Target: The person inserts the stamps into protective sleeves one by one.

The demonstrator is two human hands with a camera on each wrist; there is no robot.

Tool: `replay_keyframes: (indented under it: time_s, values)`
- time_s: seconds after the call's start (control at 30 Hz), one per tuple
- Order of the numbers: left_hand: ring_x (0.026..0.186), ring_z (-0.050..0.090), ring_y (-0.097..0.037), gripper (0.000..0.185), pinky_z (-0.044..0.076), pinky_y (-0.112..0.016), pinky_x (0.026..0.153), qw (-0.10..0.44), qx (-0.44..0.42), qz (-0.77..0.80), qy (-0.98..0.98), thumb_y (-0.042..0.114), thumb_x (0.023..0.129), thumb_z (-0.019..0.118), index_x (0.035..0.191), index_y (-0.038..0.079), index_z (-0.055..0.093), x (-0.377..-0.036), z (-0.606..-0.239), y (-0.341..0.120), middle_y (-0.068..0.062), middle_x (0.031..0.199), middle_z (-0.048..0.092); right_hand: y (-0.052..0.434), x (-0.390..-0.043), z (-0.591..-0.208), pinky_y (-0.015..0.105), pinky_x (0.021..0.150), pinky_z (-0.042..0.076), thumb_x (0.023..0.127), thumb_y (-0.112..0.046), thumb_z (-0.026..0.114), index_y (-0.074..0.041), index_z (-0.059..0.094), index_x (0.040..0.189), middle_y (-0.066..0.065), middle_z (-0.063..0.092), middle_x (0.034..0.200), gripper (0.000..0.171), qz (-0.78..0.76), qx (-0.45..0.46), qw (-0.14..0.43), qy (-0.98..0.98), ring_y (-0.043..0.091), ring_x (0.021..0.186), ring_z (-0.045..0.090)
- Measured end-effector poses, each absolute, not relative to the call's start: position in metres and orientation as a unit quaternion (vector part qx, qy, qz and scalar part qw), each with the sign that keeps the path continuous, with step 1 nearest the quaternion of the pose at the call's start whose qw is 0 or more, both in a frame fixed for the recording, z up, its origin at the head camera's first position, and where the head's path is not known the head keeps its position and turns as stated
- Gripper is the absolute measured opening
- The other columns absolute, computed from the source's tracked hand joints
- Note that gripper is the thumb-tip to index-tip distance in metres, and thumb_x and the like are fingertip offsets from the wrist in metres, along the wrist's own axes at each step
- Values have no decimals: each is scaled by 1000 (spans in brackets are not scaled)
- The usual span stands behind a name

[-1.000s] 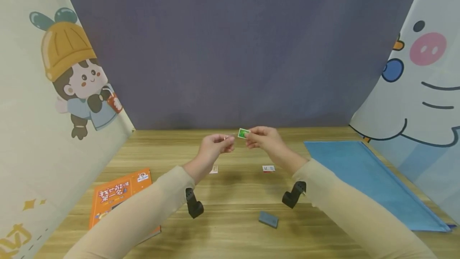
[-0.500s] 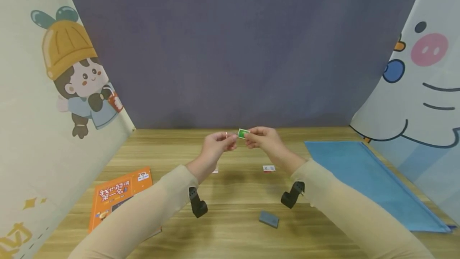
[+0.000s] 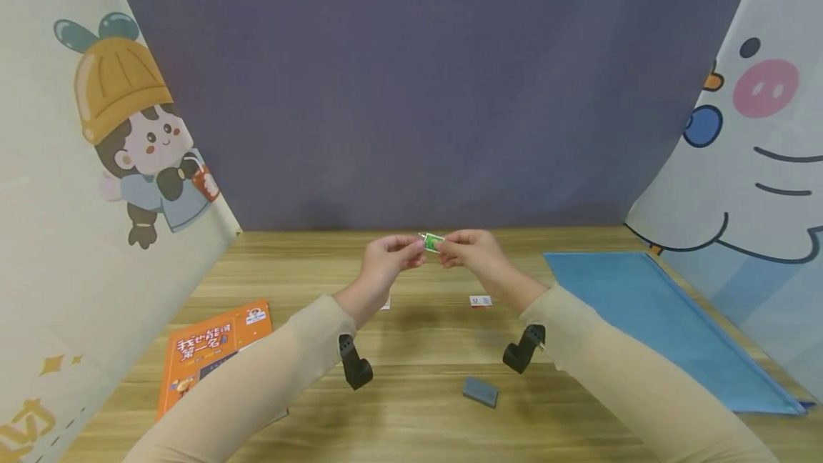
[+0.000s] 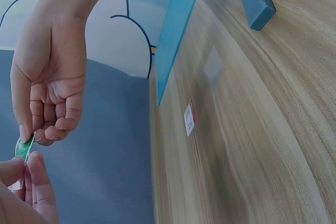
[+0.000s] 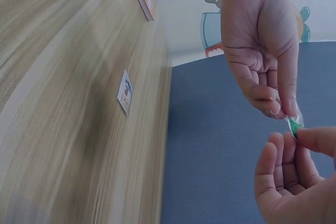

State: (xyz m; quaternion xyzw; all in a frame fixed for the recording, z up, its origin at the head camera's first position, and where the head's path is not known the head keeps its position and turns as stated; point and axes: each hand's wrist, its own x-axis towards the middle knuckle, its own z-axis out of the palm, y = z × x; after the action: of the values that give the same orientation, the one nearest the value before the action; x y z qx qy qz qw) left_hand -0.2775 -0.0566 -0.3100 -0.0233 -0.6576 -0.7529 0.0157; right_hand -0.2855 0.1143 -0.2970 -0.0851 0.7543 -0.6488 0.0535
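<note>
Above the far part of the table, my two hands meet at a small green card (image 3: pixel 433 242) with a white border. My right hand (image 3: pixel 474 252) pinches its right end between thumb and fingers. My left hand (image 3: pixel 386 263) pinches a small clear plastic sleeve (image 5: pixel 300 118), which shows at its fingertips in the right wrist view. Card and sleeve overlap there; how far the card sits inside, I cannot tell. Below lie two small cards: a white and red card (image 3: pixel 480 301) on the right, and a picture card (image 5: pixel 125 93) partly hidden by my left arm in the head view.
An orange book (image 3: pixel 215 349) lies at the left, partly under my left forearm. A small blue-grey block (image 3: pixel 480 391) rests near the front. A flat blue folder-like sheet (image 3: pixel 662 327) covers the table's right side. A dark curtain (image 3: pixel 411 91) closes the back.
My left hand has moved right toward the green card, closing the gap between the hands. The card has shifted slightly left and down, and now overlaps the clear sleeve.
</note>
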Motion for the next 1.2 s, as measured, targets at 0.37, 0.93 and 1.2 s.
replay_keyframes:
  time_s: [0.37, 0.93, 1.2]
  values:
    - [66, 67, -8, 21, 59, -21, 70, 17, -32, -759, -650, 0, 89, 67, 107, -11, 65, -276, -309, -55, -14, 89, 70, 115, -286, -298, 31, 82, 57, 94, -9, 62, 7, 60, 115, 3, 68, 89, 26, -649, -107, 55, 751, 18, 83, 66]
    - [67, 67, -9, 21, 59, -22, 72, 21, -34, -743, -668, 5, 89, 69, 105, -7, 67, -274, -308, -53, -9, 88, 70, 119, -287, -296, 31, 75, 58, 94, -15, 64, 5, 65, 109, 8, 71, 89, 25, -583, -147, 25, 799, 12, 76, 64]
    - [67, 67, -8, 20, 59, -22, 72, 22, -36, -740, -672, 5, 89, 69, 105, -7, 67, -273, -308, -50, -20, 99, 69, 121, -287, -296, 37, 81, 57, 94, -19, 64, 3, 67, 107, 18, 70, 96, 25, -573, -149, 2, 806, 13, 76, 63]
